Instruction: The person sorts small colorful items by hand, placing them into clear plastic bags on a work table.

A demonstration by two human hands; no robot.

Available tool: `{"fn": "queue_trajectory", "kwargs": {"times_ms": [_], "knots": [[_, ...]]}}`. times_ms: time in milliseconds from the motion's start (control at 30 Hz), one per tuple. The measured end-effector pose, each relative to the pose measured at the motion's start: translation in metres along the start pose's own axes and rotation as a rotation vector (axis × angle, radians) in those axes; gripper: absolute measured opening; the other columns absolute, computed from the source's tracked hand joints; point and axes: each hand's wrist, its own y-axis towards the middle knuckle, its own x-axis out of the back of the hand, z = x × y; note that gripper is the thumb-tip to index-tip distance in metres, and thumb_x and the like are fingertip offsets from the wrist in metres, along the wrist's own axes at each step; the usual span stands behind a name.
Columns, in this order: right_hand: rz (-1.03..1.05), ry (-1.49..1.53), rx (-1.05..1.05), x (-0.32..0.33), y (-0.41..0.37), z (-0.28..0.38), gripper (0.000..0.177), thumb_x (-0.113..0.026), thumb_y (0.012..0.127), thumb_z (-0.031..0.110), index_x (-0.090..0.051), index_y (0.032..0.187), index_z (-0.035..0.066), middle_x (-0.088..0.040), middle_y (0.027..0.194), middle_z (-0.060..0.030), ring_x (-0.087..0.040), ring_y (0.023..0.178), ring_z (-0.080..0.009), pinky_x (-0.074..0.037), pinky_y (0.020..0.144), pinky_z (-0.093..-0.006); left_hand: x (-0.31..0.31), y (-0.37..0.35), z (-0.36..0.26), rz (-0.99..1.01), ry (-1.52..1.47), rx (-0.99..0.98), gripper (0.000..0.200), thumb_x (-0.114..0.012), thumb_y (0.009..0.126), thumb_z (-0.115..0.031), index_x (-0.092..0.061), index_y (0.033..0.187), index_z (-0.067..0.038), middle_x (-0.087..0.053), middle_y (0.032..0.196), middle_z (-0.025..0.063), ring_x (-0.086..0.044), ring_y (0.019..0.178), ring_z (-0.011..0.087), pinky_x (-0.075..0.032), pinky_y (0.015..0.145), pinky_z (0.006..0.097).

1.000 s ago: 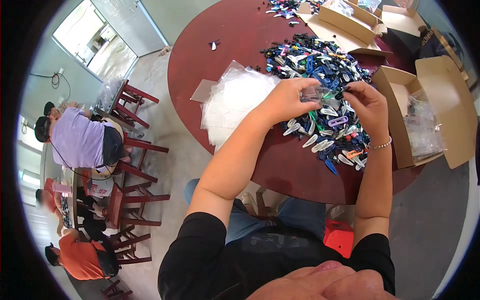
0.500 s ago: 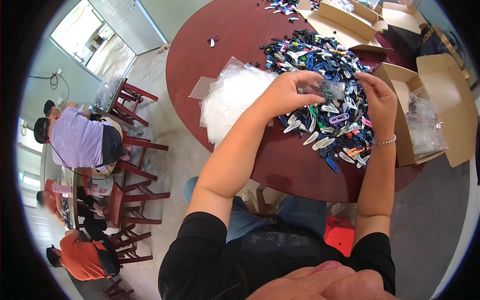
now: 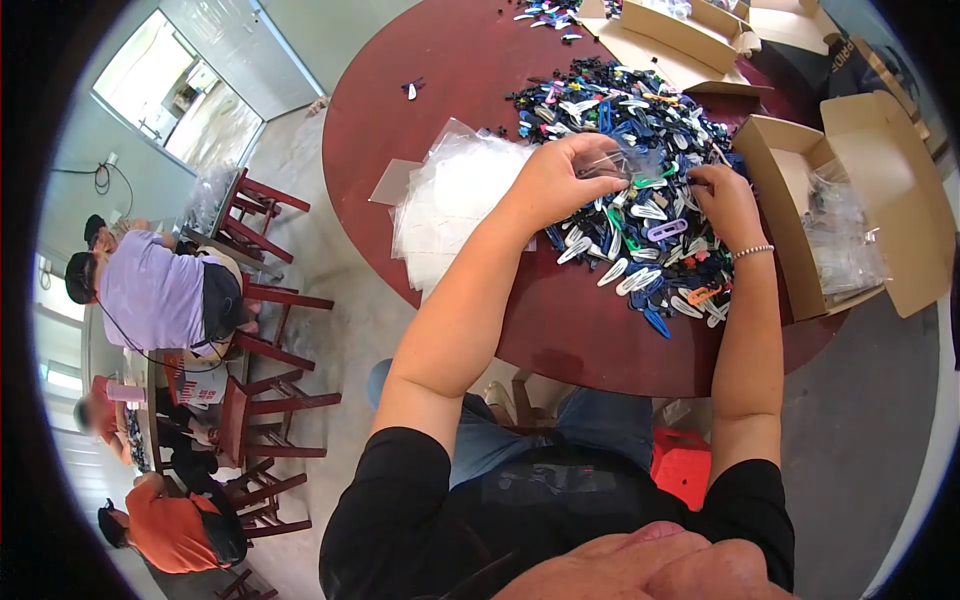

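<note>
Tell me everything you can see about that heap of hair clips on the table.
The heap of hair clips is a loose jumble of flat, long snap clips, glossy, in blue, white, black, green, purple and orange. It lies on the round dark red table, between a stack of clear bags and an open cardboard box. The right hand touches its top; the left hand holds a small clear bag just above it.

A small packing workshop: a round red table (image 3: 450,90) heaped with loose hair clips (image 3: 640,170), a stack of clear plastic bags (image 3: 450,205), and open cardboard boxes (image 3: 850,200) holding filled bags. Other workers (image 3: 160,295) sit at another table among wooden chairs (image 3: 270,400).
</note>
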Motion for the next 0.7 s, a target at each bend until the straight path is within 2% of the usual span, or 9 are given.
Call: {"fn": "queue_trajectory", "kwargs": {"times_ms": [67, 367, 500, 567, 600, 700], "knots": [[0.057, 0.046, -0.09, -0.002, 0.001, -0.002, 0.02, -0.065, 0.077, 0.005, -0.066, 0.097, 0.001, -0.066, 0.084, -0.0159, -0.065, 0.076, -0.03, -0.051, 0.072, -0.0361, 0.0, 0.001, 0.004, -0.002, 0.063, -0.007, 0.047, -0.075, 0.078, -0.007, -0.056, 0.12, 0.002, -0.067, 0.105, 0.0111, -0.063, 0.1, 0.0162, -0.048, 0.091, 0.0298], [0.074, -0.149, -0.043, 0.004, -0.002, 0.004, 0.02, -0.063, 0.077, 0.004, -0.066, 0.096, 0.001, -0.066, 0.082, -0.0166, -0.066, 0.078, -0.0308, -0.052, 0.073, -0.0354, 0.0, 0.002, 0.009, 0.012, 0.119, -0.02, 0.047, -0.074, 0.079, -0.007, -0.055, 0.121, 0.002, -0.067, 0.106, 0.0121, -0.063, 0.1, 0.0164, -0.048, 0.091, 0.0298], [0.068, -0.038, -0.121, 0.003, -0.001, -0.001, 0.018, -0.064, 0.077, 0.004, -0.067, 0.095, 0.001, -0.067, 0.083, -0.0166, -0.067, 0.077, -0.0283, -0.053, 0.072, -0.0347, 0.0, 0.002, 0.009, 0.01, 0.172, -0.041, 0.048, -0.074, 0.078, -0.006, -0.055, 0.121, 0.001, -0.067, 0.105, 0.0116, -0.064, 0.1, 0.0159, -0.048, 0.091, 0.0298], [0.003, 0.082, -0.196, 0.003, 0.0, -0.002, 0.018, -0.067, 0.077, 0.004, -0.067, 0.094, -0.001, -0.068, 0.081, -0.0135, -0.067, 0.073, -0.0215, -0.053, 0.069, -0.0314, -0.001, 0.002, 0.01, 0.01, 0.176, -0.045, 0.047, -0.074, 0.078, -0.006, -0.055, 0.121, 0.001, -0.067, 0.105, 0.0113, -0.064, 0.1, 0.0158, -0.048, 0.091, 0.0299], [0.004, 0.082, -0.194, 0.005, 0.001, 0.001, 0.018, -0.067, 0.077, 0.004, -0.067, 0.094, -0.001, -0.068, 0.081, -0.0135, -0.067, 0.073, -0.0215, -0.053, 0.069, -0.0314, -0.001, 0.002, 0.011, 0.007, 0.19, -0.061, 0.047, -0.074, 0.078, -0.006, -0.055, 0.121, 0.001, -0.068, 0.105, 0.0113, -0.064, 0.099, 0.0157, -0.048, 0.091, 0.0299], [-0.034, 0.445, -0.201, 0.017, 0.003, 0.019, 0.016, -0.068, 0.08, 0.003, -0.066, 0.095, -0.003, -0.065, 0.079, -0.0026, -0.061, 0.073, -0.0078, -0.05, 0.067, -0.0222, -0.001, 0.002, 0.015, -0.01, 0.245, -0.102, 0.048, -0.074, 0.077, -0.006, -0.056, 0.121, 0.001, -0.068, 0.103, 0.0111, -0.064, 0.097, 0.0156, -0.049, 0.089, 0.0297]]}}
